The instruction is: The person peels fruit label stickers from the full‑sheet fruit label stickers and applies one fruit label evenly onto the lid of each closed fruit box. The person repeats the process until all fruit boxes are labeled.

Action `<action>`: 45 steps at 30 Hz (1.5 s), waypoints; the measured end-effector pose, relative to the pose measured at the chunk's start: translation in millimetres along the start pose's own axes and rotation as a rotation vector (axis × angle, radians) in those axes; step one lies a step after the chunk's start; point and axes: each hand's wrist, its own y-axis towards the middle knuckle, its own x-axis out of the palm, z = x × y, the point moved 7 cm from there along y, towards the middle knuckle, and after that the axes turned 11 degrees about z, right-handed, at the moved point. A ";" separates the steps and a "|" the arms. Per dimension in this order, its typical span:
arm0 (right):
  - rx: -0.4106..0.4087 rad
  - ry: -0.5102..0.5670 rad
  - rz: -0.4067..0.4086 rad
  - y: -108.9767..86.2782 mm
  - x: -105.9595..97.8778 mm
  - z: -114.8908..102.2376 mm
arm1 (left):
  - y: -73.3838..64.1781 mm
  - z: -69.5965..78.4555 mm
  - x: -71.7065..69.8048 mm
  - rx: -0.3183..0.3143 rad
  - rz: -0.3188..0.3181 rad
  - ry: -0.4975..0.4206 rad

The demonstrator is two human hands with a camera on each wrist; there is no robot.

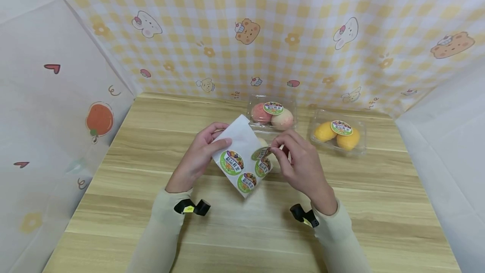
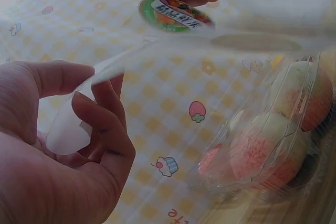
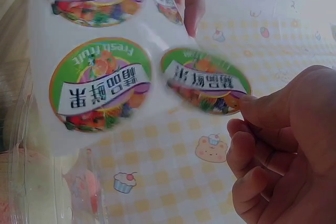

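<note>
My left hand (image 1: 197, 153) grips a white sheet of stickers (image 1: 238, 136) by its left edge, thumb on top. Several oval green labels with fruit pictures sit on the sheet. At its right edge, my right hand (image 1: 301, 163) pinches one fruit label sticker (image 3: 207, 81) between thumb and finger. That label is lifted at an angle from the backing; whether its far edge still sticks cannot be told. Below the sheet, mostly hidden in the head view, a clear plastic box with peach-like fruit (image 2: 268, 145) shows in the left wrist view.
Behind the sheet stands a clear box (image 1: 273, 115) with two pinkish fruits and a label on its lid. Farther right lies another labelled clear box (image 1: 339, 133) with two yellow fruits. A yellow checked cloth (image 1: 219, 62) hangs at the back of the wooden table (image 1: 125, 205).
</note>
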 end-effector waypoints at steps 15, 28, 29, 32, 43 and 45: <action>-0.008 0.005 0.007 0.6 -2.6 1.5 | -8.6 -8.8 -30.1 -0.034 0.051 0.042; -0.010 -0.002 0.003 1.6 -1.7 1.2 | -16.9 -22.8 -82.9 -0.084 0.212 0.117; -0.010 -0.002 0.003 1.6 -1.6 1.2 | -17.5 -24.0 -86.4 -0.085 0.216 0.128; -0.011 -0.004 0.004 1.5 -1.5 1.5 | -19.3 -28.1 -96.6 -0.092 0.235 0.158; -0.014 -0.006 0.003 0.9 -0.7 2.7 | -25.5 -41.3 -137.0 -0.177 0.323 0.270; -0.013 -0.007 0.001 0.8 -0.4 2.9 | -27.1 -41.6 -144.7 -0.180 0.336 0.312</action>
